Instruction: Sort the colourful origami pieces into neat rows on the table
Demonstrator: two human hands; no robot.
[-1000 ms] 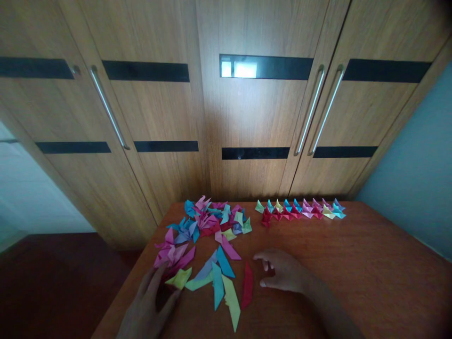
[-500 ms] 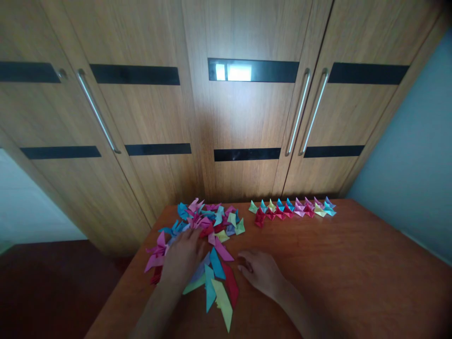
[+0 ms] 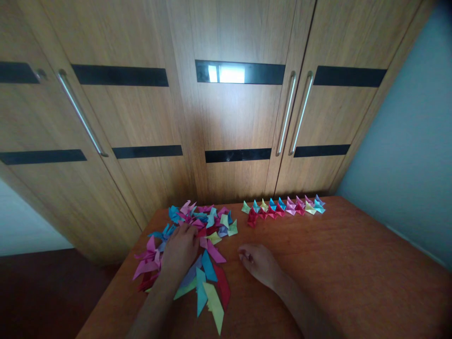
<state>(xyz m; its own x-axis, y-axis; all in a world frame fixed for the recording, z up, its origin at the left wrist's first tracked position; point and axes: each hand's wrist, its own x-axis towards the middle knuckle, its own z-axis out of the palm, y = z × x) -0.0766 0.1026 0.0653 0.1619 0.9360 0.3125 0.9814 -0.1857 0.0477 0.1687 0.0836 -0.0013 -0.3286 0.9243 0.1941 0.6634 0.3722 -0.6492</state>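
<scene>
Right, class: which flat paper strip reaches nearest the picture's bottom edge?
The pale yellow strip, between the teal strip and the red strip; its tip lies lower than any other's.

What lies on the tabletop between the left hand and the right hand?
In the head view, a magenta strip and a blue strip lie between the left hand and the right hand, with a red strip slightly nearer the camera.
</scene>
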